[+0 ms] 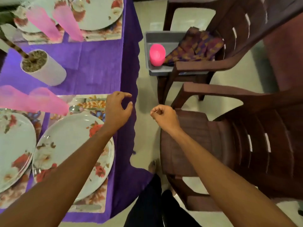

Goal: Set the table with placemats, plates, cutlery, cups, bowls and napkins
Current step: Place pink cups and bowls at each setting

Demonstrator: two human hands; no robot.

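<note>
Beside the table (98,66) stand two brown chairs (213,136). The farther carries a grey tray (164,36) holding napkins (196,46) and one pink cup (157,54). The table bears four plates (65,136) and four pink cups (41,23). The left hand (118,108) is at the table's edge with fingers half-curled, empty; the right hand (164,116) is off the table, its fingers fisted.

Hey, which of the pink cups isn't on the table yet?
The pink cup standing in the grey tray on the far chair, beside the folded patterned cloth. The rest stand on the purple tablecloth.
</note>
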